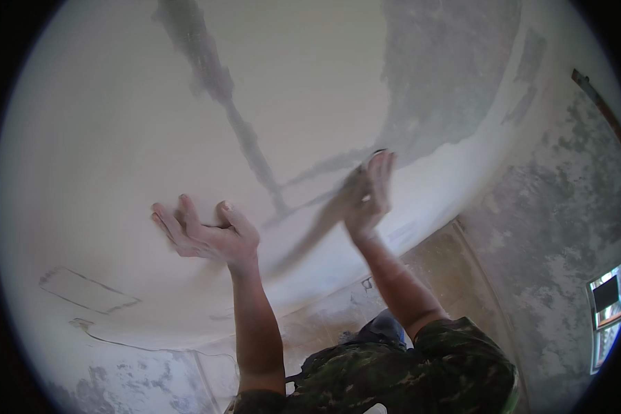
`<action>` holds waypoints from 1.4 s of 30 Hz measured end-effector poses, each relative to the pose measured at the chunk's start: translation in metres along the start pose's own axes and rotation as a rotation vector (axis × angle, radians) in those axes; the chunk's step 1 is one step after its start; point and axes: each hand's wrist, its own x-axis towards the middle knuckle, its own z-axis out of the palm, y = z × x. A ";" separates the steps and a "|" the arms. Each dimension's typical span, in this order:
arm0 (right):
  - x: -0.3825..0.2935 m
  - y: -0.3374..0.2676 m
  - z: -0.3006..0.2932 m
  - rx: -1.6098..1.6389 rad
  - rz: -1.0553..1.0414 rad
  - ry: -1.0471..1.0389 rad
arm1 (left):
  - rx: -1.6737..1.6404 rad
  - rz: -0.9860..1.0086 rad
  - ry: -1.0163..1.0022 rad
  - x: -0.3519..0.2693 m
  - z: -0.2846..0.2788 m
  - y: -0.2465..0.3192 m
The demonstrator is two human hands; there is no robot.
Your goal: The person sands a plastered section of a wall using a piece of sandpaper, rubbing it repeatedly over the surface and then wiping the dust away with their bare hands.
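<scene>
A pale plastered wall (310,93) with darker grey patches rises before me. My left hand (212,233) rests its spread fingertips against the wall and holds nothing. Dust whitens the fingers. Further right, my right hand (372,191) lies close against the wall beside the edge of a large grey patch (445,77). Under its fingers is a thin flat piece (379,151), mostly hidden, showing a dark edge; its material I cannot tell. A narrow grey streak (243,134) runs down the wall between my hands and branches towards the right one.
A dark-outlined rectangle (90,290) marks the wall at lower left, above a loose cable (134,346). Brown flooring (434,264) shows below. At right stand a mottled grey wall (538,259), a window (610,310) and a long narrow bar (600,106).
</scene>
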 end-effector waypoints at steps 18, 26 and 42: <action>0.022 0.022 -0.030 -0.232 0.101 -0.134 | -0.060 0.012 0.066 0.007 0.006 -0.001; 0.022 0.031 -0.048 -0.404 0.009 -0.275 | -0.060 0.022 0.053 -0.001 0.000 -0.006; 0.043 -0.040 -0.074 0.291 0.657 -0.198 | -0.148 0.001 0.036 -0.004 0.006 -0.001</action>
